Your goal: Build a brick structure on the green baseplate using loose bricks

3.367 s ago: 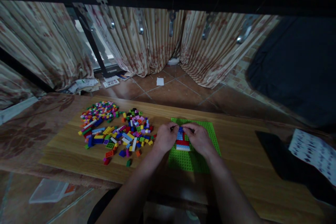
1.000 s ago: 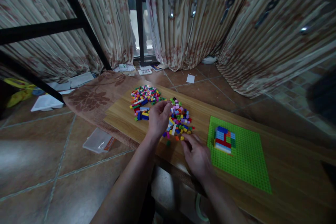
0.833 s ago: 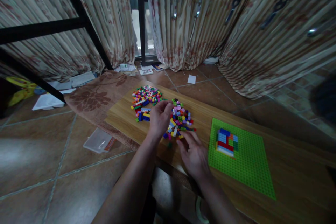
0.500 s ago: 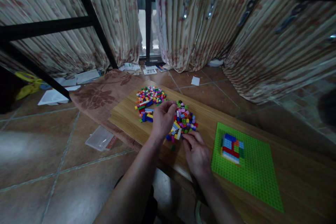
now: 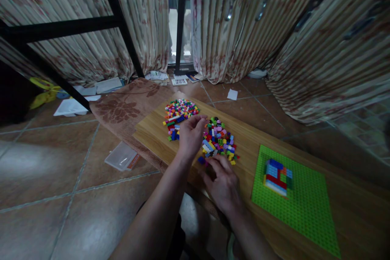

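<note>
My left hand (image 5: 191, 136) hovers over the left side of a pile of mixed toy bricks (image 5: 217, 138), thumb and fingers pinched together. Whatever it may hold is too small to make out. At the pile's near edge, my right hand (image 5: 224, 183) has its thumb and index finger apart, close to a dark blue brick (image 5: 201, 160) and a small pink one. To the right lies a green baseplate (image 5: 304, 211) bearing a built block of blue, red, white, orange and green bricks (image 5: 277, 178).
A heap of tiny bricks (image 5: 183, 107) and several longer bricks (image 5: 175, 121) lie farther left on the wooden board (image 5: 152, 122). A clear plastic box (image 5: 122, 156) sits on the tiled floor. Papers (image 5: 179, 81) lie by the curtains, and a black metal frame (image 5: 124, 32) stands behind.
The view has turned slightly left. My right hand has moved left along the pile's near edge, its thumb and finger now wider apart. My left hand stays pinched above the bricks.
</note>
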`<state>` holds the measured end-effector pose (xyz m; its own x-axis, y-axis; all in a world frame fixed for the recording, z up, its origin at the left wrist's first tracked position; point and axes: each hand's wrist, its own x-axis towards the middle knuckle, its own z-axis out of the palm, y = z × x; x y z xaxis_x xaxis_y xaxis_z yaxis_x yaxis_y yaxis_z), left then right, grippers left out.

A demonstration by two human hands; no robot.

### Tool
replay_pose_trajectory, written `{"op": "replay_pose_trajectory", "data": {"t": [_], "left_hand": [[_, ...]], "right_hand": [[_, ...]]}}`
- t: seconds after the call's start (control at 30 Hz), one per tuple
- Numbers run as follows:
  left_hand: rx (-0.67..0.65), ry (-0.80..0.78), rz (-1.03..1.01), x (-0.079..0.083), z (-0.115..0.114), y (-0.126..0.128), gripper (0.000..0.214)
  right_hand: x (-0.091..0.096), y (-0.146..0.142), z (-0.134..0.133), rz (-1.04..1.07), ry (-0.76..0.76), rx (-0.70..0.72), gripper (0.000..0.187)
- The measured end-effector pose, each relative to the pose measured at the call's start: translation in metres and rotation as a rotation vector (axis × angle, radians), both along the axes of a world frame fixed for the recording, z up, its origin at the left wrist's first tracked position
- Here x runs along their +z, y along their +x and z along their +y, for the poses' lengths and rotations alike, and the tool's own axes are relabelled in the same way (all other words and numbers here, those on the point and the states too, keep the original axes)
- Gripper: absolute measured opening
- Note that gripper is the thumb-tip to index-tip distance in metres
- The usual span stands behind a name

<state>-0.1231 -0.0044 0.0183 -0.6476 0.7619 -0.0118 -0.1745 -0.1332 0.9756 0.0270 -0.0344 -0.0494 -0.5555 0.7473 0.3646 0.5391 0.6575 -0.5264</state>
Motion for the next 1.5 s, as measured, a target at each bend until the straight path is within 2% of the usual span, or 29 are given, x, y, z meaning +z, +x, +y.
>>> {"op": "replay_pose_trajectory", "data": {"t": [0.13, 0.33, 0.57, 0.73, 0.9, 1.03, 1.27, 1.37, 1.5], "left_hand": [[0.001, -0.003, -0.007, 0.0, -0.001, -0.001, 0.016], [0.014, 0.001, -0.007, -0.001, -0.001, -0.003, 0.018], [0.015, 0.003, -0.028, -0.003, -0.001, -0.005, 0.019], [0.017, -0.002, -0.018, -0.004, 0.0, -0.007, 0.018], [0.009, 0.0, -0.009, -0.003, 0.0, -0.007, 0.018], [0.021, 0.005, -0.016, -0.002, -0.002, -0.011, 0.019], [0.122, 0.059, -0.11, 0.001, -0.008, -0.027, 0.018], [0.153, 0.08, -0.189, 0.002, -0.01, -0.031, 0.019], [0.167, 0.093, -0.262, 0.002, -0.011, -0.032, 0.019]], "right_hand": [[-0.003, 0.004, 0.004, 0.032, -0.011, -0.03, 0.02], [-0.004, 0.012, 0.012, 0.099, 0.023, -0.119, 0.025], [0.005, -0.003, 0.0, -0.015, 0.099, -0.025, 0.026], [0.003, -0.016, -0.002, -0.101, 0.138, -0.04, 0.024], [0.002, -0.02, 0.0, -0.07, 0.116, -0.031, 0.02], [0.003, -0.012, 0.005, -0.012, 0.108, -0.053, 0.02], [-0.001, 0.009, 0.016, -0.008, 0.134, -0.124, 0.021], [-0.002, 0.005, 0.013, 0.023, 0.171, -0.115, 0.026], [0.0, -0.011, 0.002, 0.009, 0.196, -0.028, 0.031]]}}
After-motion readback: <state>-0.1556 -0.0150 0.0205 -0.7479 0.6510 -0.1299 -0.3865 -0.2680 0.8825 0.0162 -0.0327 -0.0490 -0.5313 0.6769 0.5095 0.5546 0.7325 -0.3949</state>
